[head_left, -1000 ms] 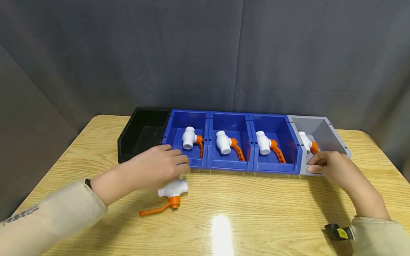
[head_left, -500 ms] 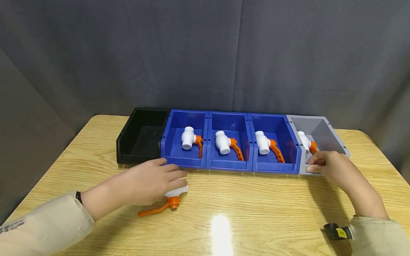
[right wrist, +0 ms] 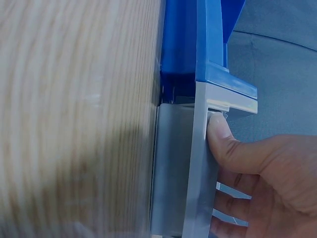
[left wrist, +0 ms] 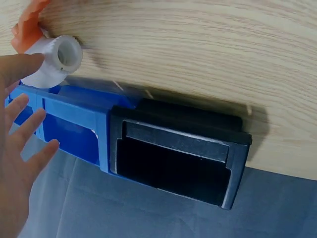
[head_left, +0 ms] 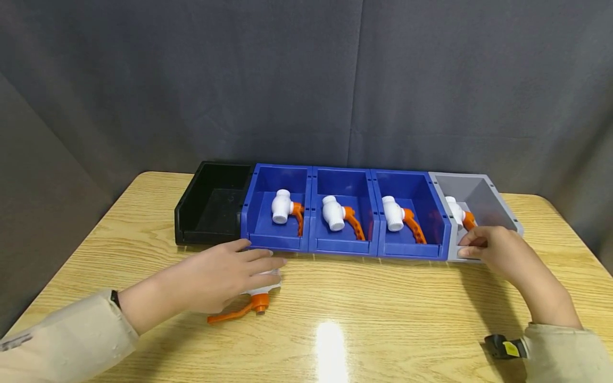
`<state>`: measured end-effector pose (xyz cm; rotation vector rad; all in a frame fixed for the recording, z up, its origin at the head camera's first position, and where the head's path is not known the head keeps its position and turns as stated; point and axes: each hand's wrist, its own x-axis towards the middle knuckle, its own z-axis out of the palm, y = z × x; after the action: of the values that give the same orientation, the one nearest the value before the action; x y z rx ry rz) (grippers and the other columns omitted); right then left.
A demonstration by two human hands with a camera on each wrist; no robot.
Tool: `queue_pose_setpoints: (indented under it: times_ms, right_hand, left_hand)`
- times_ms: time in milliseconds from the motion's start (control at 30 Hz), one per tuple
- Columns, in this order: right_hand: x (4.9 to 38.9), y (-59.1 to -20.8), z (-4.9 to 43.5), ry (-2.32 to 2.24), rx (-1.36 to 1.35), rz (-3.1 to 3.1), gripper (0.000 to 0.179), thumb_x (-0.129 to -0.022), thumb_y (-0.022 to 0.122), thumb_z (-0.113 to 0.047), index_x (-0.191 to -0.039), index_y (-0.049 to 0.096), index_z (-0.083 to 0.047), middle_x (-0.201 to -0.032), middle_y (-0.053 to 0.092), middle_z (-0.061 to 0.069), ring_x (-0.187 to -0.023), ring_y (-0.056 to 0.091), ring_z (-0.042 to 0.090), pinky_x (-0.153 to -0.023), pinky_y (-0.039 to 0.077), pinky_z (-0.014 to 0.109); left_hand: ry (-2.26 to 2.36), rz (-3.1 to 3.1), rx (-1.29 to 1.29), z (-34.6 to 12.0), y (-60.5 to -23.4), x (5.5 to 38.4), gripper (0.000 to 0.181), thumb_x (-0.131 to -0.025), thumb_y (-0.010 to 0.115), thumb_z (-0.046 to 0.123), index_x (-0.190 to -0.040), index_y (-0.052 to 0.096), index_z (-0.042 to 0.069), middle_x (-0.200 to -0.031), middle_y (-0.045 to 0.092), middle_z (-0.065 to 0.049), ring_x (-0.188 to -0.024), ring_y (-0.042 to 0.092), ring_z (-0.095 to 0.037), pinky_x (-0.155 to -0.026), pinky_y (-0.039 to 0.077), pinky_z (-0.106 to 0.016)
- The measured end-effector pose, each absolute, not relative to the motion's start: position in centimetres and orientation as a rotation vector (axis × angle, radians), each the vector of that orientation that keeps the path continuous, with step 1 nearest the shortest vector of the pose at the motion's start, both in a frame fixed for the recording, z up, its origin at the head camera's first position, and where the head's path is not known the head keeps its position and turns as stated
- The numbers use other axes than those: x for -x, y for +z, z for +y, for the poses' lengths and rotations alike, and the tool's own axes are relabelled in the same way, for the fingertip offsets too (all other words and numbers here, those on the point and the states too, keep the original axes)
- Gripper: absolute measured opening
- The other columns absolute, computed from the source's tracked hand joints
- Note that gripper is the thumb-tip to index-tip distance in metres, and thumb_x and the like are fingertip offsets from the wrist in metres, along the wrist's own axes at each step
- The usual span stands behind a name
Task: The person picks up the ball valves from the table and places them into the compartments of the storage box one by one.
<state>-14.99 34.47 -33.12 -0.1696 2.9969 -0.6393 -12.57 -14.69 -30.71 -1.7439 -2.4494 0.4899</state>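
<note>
A white ball valve with an orange lever lies on the table in front of the bins. My left hand is over it with fingers spread, covering part of its body; in the left wrist view the thumb overlaps the valve, and contact is unclear. At the right end of the row, my right hand grips the front lip of the grey bin. The right wrist view has the thumb against that lip, fingers behind it. Inside the grey bin is another ball valve, partly hidden.
Three blue bins stand joined in a row, each holding one white valve with an orange lever. A black bin adjoins them on the left. Grey curtain hangs behind the wooden table.
My left hand has drawn back from the front of the leftmost blue bin, down over the valve, and its fingers have spread. The right hand stays in place at the grey bin.
</note>
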Motion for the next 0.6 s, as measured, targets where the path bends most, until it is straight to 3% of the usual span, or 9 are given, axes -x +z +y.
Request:
queue_pose_setpoints:
  times_ms: [267,600]
  right_hand:
    - [14.98,-33.2,34.4,-0.638,0.19,3.011,0.012,-0.086,0.076,-0.01,-0.088,0.07,0.0,-0.081,0.066,0.007,-0.076,0.056,0.026,-0.069,0.047,0.038]
    - [14.95,-33.17,34.44,-0.629,0.175,3.007,0.012,-0.087,0.075,-0.01,-0.09,0.071,0.0,-0.083,0.067,0.007,-0.078,0.056,0.027,-0.07,0.047,0.039]
  left_hand:
    - [0.485,-2.526,1.779,-14.09,-31.05,12.41,0.058,-0.085,0.074,0.011,-0.139,0.052,0.019,-0.146,0.051,0.0,-0.13,0.052,-0.023,-0.104,0.045,-0.045]
    - [0.486,-2.565,1.794,-13.91,-31.61,12.53,0.065,-0.082,0.076,0.005,-0.139,0.05,0.022,-0.148,0.049,0.001,-0.13,0.051,-0.024,-0.105,0.043,-0.047]
